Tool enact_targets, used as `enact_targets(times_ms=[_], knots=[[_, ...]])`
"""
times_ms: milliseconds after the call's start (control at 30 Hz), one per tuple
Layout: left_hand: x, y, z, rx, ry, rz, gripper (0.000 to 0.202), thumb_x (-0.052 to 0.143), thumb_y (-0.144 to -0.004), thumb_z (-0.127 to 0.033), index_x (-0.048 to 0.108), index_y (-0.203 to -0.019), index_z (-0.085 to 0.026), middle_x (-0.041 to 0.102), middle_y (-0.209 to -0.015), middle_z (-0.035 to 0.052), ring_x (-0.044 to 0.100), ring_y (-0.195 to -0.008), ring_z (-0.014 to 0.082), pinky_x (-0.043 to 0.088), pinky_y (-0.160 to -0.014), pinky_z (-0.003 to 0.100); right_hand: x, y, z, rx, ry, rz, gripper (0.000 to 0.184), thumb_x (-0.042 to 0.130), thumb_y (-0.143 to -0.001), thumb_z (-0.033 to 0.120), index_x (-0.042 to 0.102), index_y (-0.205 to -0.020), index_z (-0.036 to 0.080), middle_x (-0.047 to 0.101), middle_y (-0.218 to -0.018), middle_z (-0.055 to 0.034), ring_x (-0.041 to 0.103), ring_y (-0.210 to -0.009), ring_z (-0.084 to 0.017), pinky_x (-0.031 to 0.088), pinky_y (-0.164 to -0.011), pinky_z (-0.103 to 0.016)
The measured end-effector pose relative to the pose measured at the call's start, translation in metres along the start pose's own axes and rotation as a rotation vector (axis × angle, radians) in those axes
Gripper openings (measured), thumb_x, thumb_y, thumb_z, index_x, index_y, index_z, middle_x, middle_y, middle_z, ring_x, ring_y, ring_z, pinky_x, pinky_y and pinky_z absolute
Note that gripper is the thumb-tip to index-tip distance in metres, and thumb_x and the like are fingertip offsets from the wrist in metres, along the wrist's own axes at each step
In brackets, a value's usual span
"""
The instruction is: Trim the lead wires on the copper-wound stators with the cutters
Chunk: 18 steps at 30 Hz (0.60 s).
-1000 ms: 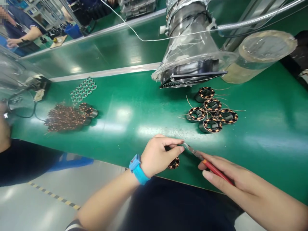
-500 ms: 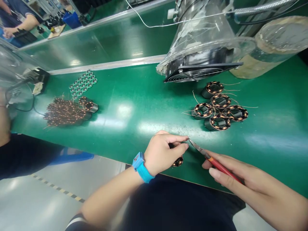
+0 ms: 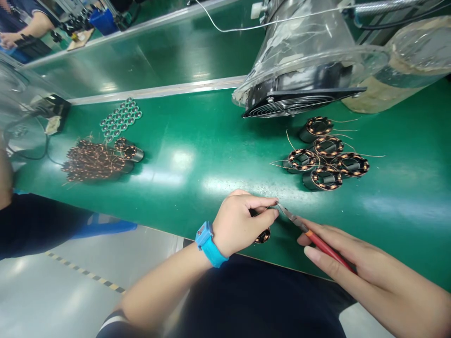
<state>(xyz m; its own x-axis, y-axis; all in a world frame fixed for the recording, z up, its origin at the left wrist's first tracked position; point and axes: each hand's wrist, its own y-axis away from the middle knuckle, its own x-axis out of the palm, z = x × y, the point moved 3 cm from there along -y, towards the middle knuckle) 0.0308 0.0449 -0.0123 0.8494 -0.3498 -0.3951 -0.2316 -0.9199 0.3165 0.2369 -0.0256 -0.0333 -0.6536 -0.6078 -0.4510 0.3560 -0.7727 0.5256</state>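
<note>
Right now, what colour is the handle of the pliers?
The handle is red, orange at its front end; head view.

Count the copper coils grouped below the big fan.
5. One coil sits farthest back, one in the middle, one at left, one at right, one at the front. None seems hidden.

Five wired copper coils sit grouped on the green surface (image 3: 197, 141) near a caged fan (image 3: 292, 105) in a clear duct (image 3: 303, 51); a heap of coils (image 3: 91, 162) lies farther left beside rows of metal rings (image 3: 120, 119).
</note>
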Motion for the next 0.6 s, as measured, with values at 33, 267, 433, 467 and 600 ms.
enact_targets(times_ms=[33, 267, 433, 467, 600], knots=[[0.0, 0.0, 0.0, 0.002, -0.003, -0.001, 0.019, 0.07, -0.083, -0.02, 0.079, -0.099, -0.022, 0.074, -0.07, -0.0012, 0.067, -0.074, 0.0157, 0.052, -0.093, 0.034, 0.0, 0.0, 0.0, -0.007, 0.009, -0.016, 0.058, 0.043, -0.097, 0.058, 0.034, -0.151, 0.041, 0.051, -0.144, -0.001, 0.049, -0.13, -0.032, 0.036, -0.113, -0.05], [-0.001, 0.0, 0.001, 0.035, -0.007, -0.022, 0.019, 0.071, -0.081, -0.018, 0.079, -0.099, -0.02, 0.075, -0.073, -0.0002, 0.066, -0.074, 0.015, 0.053, -0.09, 0.033, -0.004, -0.008, 0.003, -0.036, 0.024, -0.015, 0.058, 0.042, -0.096, 0.061, 0.035, -0.151, 0.042, 0.058, -0.137, -0.0008, 0.059, -0.119, -0.031, 0.043, -0.107, -0.051], [0.0, 0.0, 0.002, 0.037, -0.02, -0.017, 0.019, 0.072, -0.082, -0.018, 0.079, -0.099, -0.019, 0.076, -0.075, 0.0005, 0.066, -0.072, 0.0145, 0.053, -0.09, 0.033, -0.006, -0.009, 0.005, -0.032, 0.007, -0.01, 0.056, 0.041, -0.096, 0.063, 0.04, -0.148, 0.043, 0.061, -0.133, -0.0008, 0.058, -0.12, -0.032, 0.045, -0.106, -0.052], [0.0, 0.0, 0.002, 0.038, -0.021, -0.017, 0.019, 0.072, -0.082, -0.018, 0.079, -0.099, -0.02, 0.076, -0.075, 0.0004, 0.066, -0.071, 0.0143, 0.053, -0.09, 0.033, -0.006, -0.008, 0.006, -0.025, 0.008, -0.005, 0.056, 0.04, -0.096, 0.064, 0.04, -0.147, 0.043, 0.063, -0.129, -0.0012, 0.061, -0.114, -0.032, 0.049, -0.102, -0.051], [0.001, -0.001, 0.002, 0.041, -0.023, -0.017, 0.019, 0.071, -0.082, -0.019, 0.079, -0.099, -0.02, 0.077, -0.077, 0.0004, 0.065, -0.071, 0.0142, 0.053, -0.09, 0.033, -0.007, -0.007, 0.012, -0.026, -0.005, -0.004, 0.056, 0.041, -0.094, 0.066, 0.048, -0.143, 0.04, 0.069, -0.09, -0.0026, 0.066, -0.073, -0.025, 0.061, -0.065, -0.037]])
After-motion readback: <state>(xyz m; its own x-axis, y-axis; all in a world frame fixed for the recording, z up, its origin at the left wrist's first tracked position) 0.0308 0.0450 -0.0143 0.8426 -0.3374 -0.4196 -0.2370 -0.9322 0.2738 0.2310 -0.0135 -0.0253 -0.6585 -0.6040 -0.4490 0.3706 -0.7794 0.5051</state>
